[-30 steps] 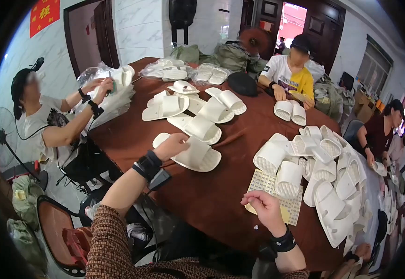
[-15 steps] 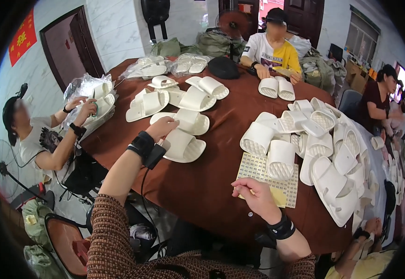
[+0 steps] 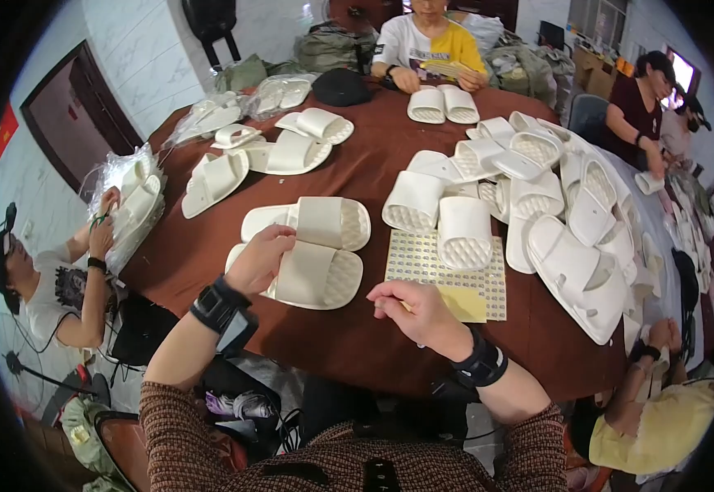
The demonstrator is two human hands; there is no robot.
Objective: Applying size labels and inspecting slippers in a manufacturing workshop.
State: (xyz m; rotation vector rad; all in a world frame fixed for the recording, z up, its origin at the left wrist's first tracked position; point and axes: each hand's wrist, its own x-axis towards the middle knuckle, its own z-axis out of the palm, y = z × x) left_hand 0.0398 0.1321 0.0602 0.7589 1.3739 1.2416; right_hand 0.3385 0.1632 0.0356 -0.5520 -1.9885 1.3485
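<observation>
A pair of cream slippers lies side by side in front of me. My left hand [image 3: 260, 261] is closed over the left end of the nearer slipper [image 3: 328, 280], its fingertips at the strap. Beyond it rests the farther slipper [image 3: 350, 223], also partly behind that hand. My right hand [image 3: 421, 313] hovers right of the pair with thumb and fingers pinched; a small pale bit shows at them, too small to name. Beside this hand lies a sheet of small printed stickers [image 3: 410, 256], with a bare yellow patch [image 3: 465, 305] and a slipper [image 3: 465, 234] over its far part.
A large heap of cream slippers [image 3: 529, 201] covers the table's right side. Loose slippers [image 3: 291, 152] and bagged ones [image 3: 279, 96] lie farther back, near a black cap [image 3: 341, 88]. Co-workers sit left [image 3: 70, 307], across [image 3: 431, 49] and right [image 3: 660, 422] of the brown-covered table [image 3: 180, 271].
The view has shifted. My left hand and the slipper pair have come nearer to me and a little right across the table. The right hand stays pinched beside the sticker sheet.
</observation>
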